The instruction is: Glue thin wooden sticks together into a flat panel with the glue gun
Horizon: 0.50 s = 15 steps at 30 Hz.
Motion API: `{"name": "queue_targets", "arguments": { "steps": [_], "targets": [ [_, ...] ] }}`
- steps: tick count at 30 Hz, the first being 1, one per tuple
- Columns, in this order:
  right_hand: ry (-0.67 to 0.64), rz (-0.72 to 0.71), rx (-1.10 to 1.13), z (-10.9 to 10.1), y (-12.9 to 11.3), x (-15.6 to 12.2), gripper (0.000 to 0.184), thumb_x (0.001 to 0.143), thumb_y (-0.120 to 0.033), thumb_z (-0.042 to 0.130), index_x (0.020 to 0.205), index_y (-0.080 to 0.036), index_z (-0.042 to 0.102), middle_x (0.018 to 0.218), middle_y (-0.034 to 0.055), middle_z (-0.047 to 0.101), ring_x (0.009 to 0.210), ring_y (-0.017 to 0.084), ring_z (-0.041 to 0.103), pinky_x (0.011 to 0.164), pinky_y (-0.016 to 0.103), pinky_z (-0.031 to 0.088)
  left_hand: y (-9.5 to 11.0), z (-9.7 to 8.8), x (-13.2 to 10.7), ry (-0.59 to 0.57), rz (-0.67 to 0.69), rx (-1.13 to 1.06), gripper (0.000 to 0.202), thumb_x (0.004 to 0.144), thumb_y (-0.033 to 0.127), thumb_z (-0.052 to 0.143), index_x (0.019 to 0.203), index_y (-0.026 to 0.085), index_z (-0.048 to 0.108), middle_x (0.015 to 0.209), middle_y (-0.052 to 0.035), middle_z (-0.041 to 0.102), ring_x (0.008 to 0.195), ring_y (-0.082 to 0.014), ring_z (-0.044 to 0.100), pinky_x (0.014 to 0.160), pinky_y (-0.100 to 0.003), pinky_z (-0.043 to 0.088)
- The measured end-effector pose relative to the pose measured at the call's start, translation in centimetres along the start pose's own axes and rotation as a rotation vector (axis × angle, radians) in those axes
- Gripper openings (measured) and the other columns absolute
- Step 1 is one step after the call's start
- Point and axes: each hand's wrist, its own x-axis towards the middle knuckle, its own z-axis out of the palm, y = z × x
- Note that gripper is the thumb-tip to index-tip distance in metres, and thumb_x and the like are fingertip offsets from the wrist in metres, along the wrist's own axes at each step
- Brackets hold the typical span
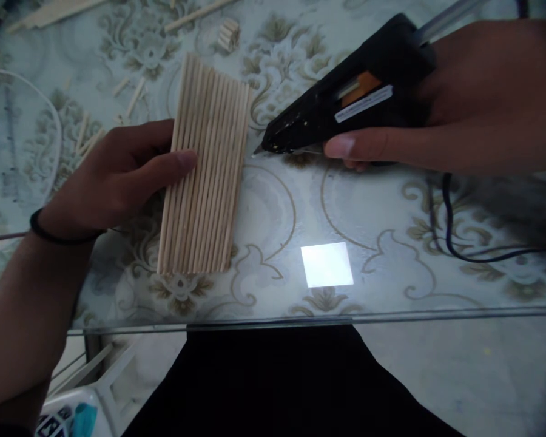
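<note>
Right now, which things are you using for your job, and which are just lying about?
In use:
stick panel, held in the left hand
glue gun, held in the right hand
clear rod, sticking out behind the glue gun

Seemingly just lying about:
small bundle of short sticks
loose long stick
scattered stick pieces

A floral pattern covers the worktop, and a bright square reflection shines close to its near edge. Toward the far side stands a bundle of short sticks, with a longer stick beside it and pale flat strips farther toward the far left corner. Short offcuts lie scattered toward the left edge, near a curved white line (cord or rim, I cannot tell). Below the near edge are a white frame, a teal item and pale floor.
</note>
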Motion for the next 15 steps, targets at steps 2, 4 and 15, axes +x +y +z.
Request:
{"name": "queue_targets", "arguments": {
  "steps": [2, 4, 15],
  "targets": [
    [0.010, -0.050, 0.031, 0.0, 0.0, 0.0, 0.105, 0.070, -0.111, 0.023, 0.082, -0.021, 0.075, 0.068, 0.0087, 0.054, 0.074, 0.012, 0.062, 0.052, 0.019, 0.031, 0.1, 0.0, 0.1, 0.008, -0.003, -0.012, 0.037, 0.095, 0.048, 0.064, 0.090, 0.012, 0.075, 0.079, 0.0037, 0.061, 0.070, -0.0078, 0.059, 0.064, -0.019, 0.047],
    [0.022, -0.096, 0.049, 0.2, 0.3, 0.1, 0.101, 0.074, -0.107, 0.029, 0.080, -0.018, 0.075, 0.065, 0.0081, 0.051, 0.069, 0.007, 0.059, 0.049, 0.014, 0.022, 0.2, 0.1, 0.1, 0.000, -0.010, -0.041, 0.037, 0.094, 0.047, 0.064, 0.090, 0.012, 0.075, 0.079, 0.0039, 0.062, 0.070, -0.0070, 0.059, 0.062, -0.016, 0.044],
    [0.061, -0.135, 0.162, 0.4, 0.9, 0.0, 0.084, 0.080, -0.094, 0.049, 0.080, -0.014, 0.075, 0.067, 0.0055, 0.051, 0.075, 0.005, 0.066, 0.051, 0.004, 0.015, 0.5, -0.1, -0.1, -0.012, -0.070, -0.019, 0.039, 0.095, 0.048, 0.064, 0.096, 0.011, 0.076, 0.081, 0.0032, 0.063, 0.077, -0.0096, 0.063, 0.067, -0.018, 0.043]
  ]
}}
